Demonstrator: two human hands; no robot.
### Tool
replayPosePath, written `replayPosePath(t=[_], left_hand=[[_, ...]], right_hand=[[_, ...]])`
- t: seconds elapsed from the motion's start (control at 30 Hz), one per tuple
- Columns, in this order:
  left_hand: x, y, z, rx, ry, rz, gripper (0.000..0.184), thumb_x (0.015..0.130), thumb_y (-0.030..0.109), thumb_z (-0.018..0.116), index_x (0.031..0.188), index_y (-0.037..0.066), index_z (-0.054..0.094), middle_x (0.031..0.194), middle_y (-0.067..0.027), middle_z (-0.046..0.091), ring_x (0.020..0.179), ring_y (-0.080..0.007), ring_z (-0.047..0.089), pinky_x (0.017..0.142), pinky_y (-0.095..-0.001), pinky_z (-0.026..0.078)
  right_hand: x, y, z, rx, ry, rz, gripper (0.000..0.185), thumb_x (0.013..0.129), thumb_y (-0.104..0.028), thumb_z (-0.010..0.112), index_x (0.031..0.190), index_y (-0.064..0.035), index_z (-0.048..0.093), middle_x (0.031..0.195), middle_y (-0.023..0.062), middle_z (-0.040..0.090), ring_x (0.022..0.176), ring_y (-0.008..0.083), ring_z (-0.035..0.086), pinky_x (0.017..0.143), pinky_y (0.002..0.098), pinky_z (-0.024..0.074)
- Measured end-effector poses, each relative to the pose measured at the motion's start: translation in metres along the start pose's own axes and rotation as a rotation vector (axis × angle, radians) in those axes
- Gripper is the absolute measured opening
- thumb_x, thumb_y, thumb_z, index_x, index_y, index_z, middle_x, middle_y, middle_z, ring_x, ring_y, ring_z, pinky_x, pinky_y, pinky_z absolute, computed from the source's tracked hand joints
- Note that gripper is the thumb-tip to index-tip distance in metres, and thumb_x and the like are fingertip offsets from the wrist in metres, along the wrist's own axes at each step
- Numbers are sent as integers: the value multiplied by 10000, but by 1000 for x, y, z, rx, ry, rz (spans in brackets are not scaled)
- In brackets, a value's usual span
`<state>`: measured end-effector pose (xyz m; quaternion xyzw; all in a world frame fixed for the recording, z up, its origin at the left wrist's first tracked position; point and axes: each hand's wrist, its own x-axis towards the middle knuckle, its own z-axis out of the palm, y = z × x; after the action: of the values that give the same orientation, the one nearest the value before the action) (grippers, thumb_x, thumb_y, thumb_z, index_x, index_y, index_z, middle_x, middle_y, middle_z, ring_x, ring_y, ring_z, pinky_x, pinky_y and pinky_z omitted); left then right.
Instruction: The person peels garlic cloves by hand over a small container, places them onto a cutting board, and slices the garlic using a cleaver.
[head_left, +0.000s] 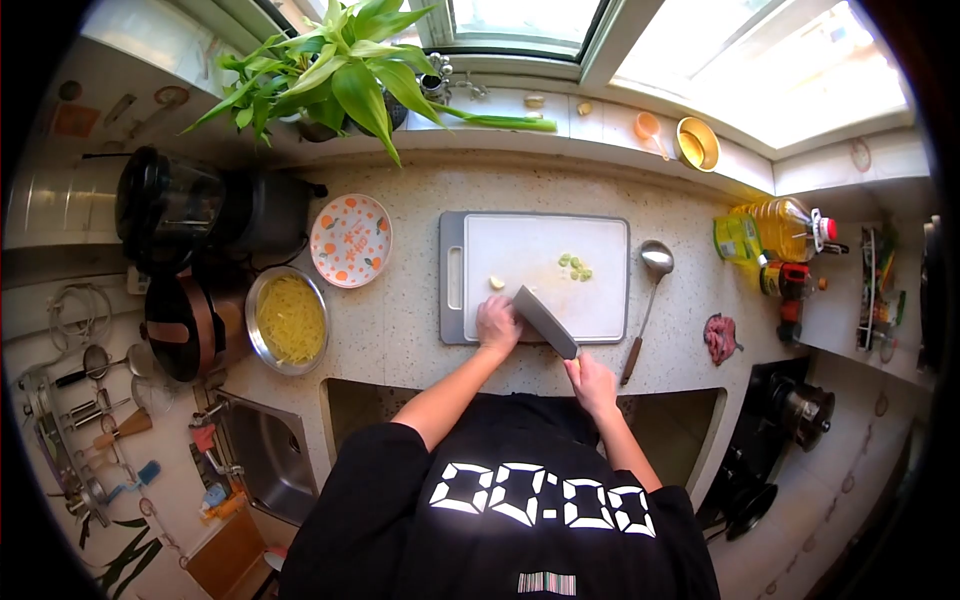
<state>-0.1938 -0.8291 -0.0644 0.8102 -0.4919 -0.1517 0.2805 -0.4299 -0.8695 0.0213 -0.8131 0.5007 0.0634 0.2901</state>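
Note:
A white cutting board (520,245) with a grey edge lies in front of me on the counter. My right hand (592,384) is wrapped round the handle of a kitchen cleaver (546,321), whose blade slants up and left over the board. Close against the blade, my left hand (497,322) rests on the board with its fingers curled; what they hold, if anything, is hidden. A pale garlic clove (496,283) lies just beyond my left fingers. Several small light-green slices (575,267) sit to the right of the blade.
Left are a patterned plate (351,241), a steel bowl of yellow shreds (291,318) and a sink (268,455). Right are a ladle (655,262), a red cloth-like lump (720,338), an oil bottle (785,226) and a stove (765,430). A plant (340,70) stands by the window.

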Motion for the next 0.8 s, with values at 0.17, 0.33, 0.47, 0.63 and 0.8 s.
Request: replayPosePath(t=[0.17, 0.33, 0.47, 0.63, 0.8], left_hand=[[1, 0, 0, -44, 22, 16, 187, 708, 102, 760, 874, 137, 683, 917, -31, 644, 921, -279, 598, 796, -425, 466], [1, 1, 3, -63, 55, 2, 184, 715, 77, 733, 871, 140, 660, 886, -28, 633, 888, -285, 597, 772, -423, 460], [2, 6, -2, -77, 59, -17, 175, 719, 69, 718, 869, 135, 657, 874, -30, 629, 883, -285, 597, 772, -424, 459], [1, 2, 1, -17, 13, 9, 105, 732, 106, 719, 828, 126, 683, 894, -29, 632, 905, -275, 596, 791, -415, 458], [1, 0, 3, -11, 4, 17, 69, 745, 141, 731, 802, 128, 695, 907, -25, 632, 919, -263, 595, 799, -408, 455]], right_hand=[[-7, 3, 1, -21, 42, -26, 453, 1003, -496, 543, 861, -66, 545, 712, 202, 646, 710, 432, 654, 621, 537, 495], [-10, -4, -4, -38, 26, -14, 456, 1003, -499, 543, 859, -67, 547, 715, 202, 648, 716, 432, 656, 622, 535, 496], [-10, -4, -6, -22, 29, -14, 459, 1003, -506, 539, 863, -69, 550, 719, 207, 651, 724, 436, 658, 626, 539, 497], [-7, -9, -8, -63, -18, 31, 475, 1002, -526, 532, 893, -65, 568, 761, 207, 675, 758, 440, 667, 654, 541, 509], [1, -3, -2, -27, 23, 10, 476, 999, -520, 540, 873, -60, 550, 725, 214, 653, 725, 445, 655, 634, 547, 499]])
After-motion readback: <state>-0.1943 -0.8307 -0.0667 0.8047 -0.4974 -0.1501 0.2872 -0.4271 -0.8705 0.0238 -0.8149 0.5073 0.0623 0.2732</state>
